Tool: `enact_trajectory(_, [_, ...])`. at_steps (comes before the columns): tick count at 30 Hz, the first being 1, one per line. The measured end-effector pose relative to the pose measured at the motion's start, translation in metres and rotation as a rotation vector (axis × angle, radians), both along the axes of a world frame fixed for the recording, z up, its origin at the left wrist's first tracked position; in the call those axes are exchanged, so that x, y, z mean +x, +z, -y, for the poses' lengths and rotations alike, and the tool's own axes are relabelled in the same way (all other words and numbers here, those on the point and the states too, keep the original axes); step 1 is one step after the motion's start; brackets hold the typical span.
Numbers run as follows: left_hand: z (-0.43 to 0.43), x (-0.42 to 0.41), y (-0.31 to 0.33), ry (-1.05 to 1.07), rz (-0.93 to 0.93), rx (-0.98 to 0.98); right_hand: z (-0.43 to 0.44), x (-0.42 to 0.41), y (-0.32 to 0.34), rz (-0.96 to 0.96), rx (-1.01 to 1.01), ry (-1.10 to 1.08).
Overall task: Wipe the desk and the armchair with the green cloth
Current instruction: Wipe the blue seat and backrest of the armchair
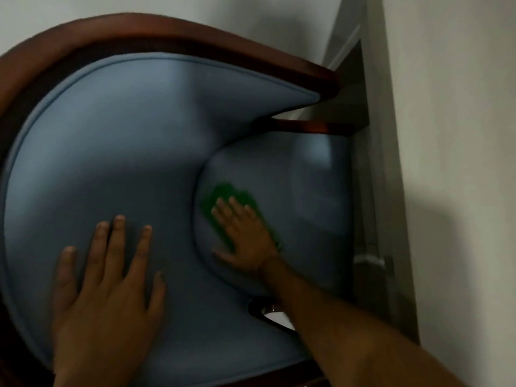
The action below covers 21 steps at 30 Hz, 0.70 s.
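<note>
A: Status of the armchair (117, 129)?

B: Seen from above. Blue upholstery is framed by a dark red-brown wooden rail (156, 32) that curves round the back. The seat cushion (304, 185) is visible to the right of the curved backrest padding.

A: Green cloth (223, 196) location?

B: It is laid on the seat cushion, near the cushion's rounded edge where the backrest padding is met. It is pinned flat under the right hand (245, 233). Its edges are blurred, so its exact outline cannot be told.

A: Right hand state?

B: Palm down, fingers extended and spread over the cloth. The cloth is pressed rather than gripped; no fingers are seen curled round it. The right forearm (349, 325) is stretched in from the lower right corner.

A: Left hand (106, 286)?

B: Flat and open, palm down, fingers splayed. It is placed on the blue backrest padding, well apart from the cloth. Nothing is held in it.

A: Surroundings?

B: A pale wall (452, 107) is seen at right and a grey door frame (374, 135) just beside the chair. The desk is not seen.
</note>
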<state>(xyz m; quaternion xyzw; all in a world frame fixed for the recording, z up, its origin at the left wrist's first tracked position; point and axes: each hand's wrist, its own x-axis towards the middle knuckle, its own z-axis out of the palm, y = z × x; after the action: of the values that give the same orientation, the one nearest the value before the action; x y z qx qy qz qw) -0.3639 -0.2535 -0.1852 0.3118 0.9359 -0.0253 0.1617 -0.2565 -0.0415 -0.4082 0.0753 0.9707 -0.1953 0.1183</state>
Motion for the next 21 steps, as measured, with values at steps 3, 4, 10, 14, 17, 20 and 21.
enact_trajectory(3, [-0.003, 0.002, 0.001, 0.033, 0.005, 0.022, 0.023, 0.040, -0.001, 0.023, 0.007, 0.121])
enact_trajectory(4, [-0.005, 0.002, 0.002, 0.045, -0.003, 0.022, 0.020, 0.049, 0.000, 0.034, 0.013, 0.166])
enact_trajectory(10, [-0.011, 0.003, 0.004, 0.072, -0.010, 0.037, -0.037, 0.113, 0.015, 0.032, 0.039, 0.013])
enact_trajectory(14, [-0.012, 0.002, 0.002, 0.069, -0.033, 0.069, -0.060, 0.126, 0.026, 0.125, -0.010, -0.557])
enact_trajectory(17, [-0.010, 0.004, -0.001, 0.051, -0.038, 0.081, -0.061, 0.115, 0.028, 0.092, -0.050, -0.706])
enact_trajectory(20, [-0.006, 0.007, -0.001, 0.069, -0.040, 0.077, -0.052, 0.097, 0.042, 0.035, -0.210, -0.909])
enact_trajectory(21, [-0.005, 0.007, -0.001, 0.066, -0.041, 0.078, -0.049, 0.089, 0.049, -0.014, -0.291, -0.993])
